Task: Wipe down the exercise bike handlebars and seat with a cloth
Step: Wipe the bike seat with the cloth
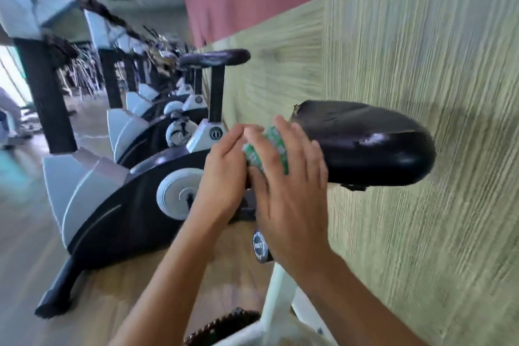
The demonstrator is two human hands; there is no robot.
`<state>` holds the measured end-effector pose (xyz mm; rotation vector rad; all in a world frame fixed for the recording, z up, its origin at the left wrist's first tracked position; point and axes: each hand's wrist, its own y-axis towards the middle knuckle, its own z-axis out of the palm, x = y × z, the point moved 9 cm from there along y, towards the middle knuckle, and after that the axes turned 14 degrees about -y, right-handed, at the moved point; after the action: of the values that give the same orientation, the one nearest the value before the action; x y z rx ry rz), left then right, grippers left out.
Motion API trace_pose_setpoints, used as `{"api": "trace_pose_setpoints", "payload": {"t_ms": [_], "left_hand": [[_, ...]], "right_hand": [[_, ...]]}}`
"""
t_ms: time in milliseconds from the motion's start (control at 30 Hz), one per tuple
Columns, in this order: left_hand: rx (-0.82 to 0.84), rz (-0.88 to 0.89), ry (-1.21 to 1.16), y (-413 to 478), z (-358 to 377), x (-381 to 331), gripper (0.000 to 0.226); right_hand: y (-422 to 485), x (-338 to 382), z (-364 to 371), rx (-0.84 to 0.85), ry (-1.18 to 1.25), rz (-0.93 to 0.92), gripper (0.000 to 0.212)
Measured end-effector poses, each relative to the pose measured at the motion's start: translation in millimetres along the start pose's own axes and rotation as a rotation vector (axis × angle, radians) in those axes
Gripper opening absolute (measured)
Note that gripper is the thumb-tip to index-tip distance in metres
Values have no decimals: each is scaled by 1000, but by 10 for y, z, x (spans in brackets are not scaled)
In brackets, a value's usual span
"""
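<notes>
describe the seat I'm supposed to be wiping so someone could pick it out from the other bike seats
Along the wood-grain wall stands a row of exercise bikes. It is the nearest black seat, glossy, and the only one with both hands and a green cloth at its narrow end.
</notes>
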<state>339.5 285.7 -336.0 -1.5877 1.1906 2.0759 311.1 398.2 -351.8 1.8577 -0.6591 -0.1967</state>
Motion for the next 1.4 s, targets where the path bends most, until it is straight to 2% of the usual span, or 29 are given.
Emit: {"api": "trace_pose_setpoints", "payload": {"t_ms": [133,233,300,400,467,533,633,700,767,833,867,967,1000,1133,1267,1400], "left_hand": [[11,-19,14,-37,36,-50,28],[-15,15,135,-75,86,-115,29],[-18,48,244,-124,152,-192,26],[-59,168,428,-173,197,-256,29],[-125,297,663,-240,220,-279,39],[-157,412,890,-350,369,-264,46],[-122,545,1063,-500,710,-201,49],[-81,572,1095,-515,914,-125,51],[-73,599,1058,-521,1000,-108,51],[-88,616,1034,-529,1054,-120,49],[-80,620,1034,-542,1112,-118,50],[-33,630,1029,-593,1344,-92,54],[-33,633,1021,-601,1401,-91,54],[-69,663,1024,-596,1472,-101,53],[-69,668,1067,-587,1468,-76,53],[-62,678,1160,-572,1502,-17,56]], "right_hand": [[-26,-56,-20,-81,-65,16,47],[70,-504,-207,-168,-153,215,47],[72,-582,-260,-153,-109,283,44],[54,-198,-97,-37,-186,94,47],[111,-232,-96,-3,-297,-17,47],[188,-620,-291,-37,-360,17,42],[200,-1097,-579,-112,-236,205,35],[173,-1004,-602,-142,-220,168,33],[137,-908,-566,-164,-202,33,31],[170,-1154,-617,-216,-50,9,28],[174,-1382,-623,-239,108,62,28],[153,-2013,-345,-135,874,437,30],[133,-2051,-239,-86,1049,519,32],[135,-2108,-88,-106,1211,528,35],[350,-2115,224,86,1443,679,36],[336,-2151,230,72,1552,604,27]]}}
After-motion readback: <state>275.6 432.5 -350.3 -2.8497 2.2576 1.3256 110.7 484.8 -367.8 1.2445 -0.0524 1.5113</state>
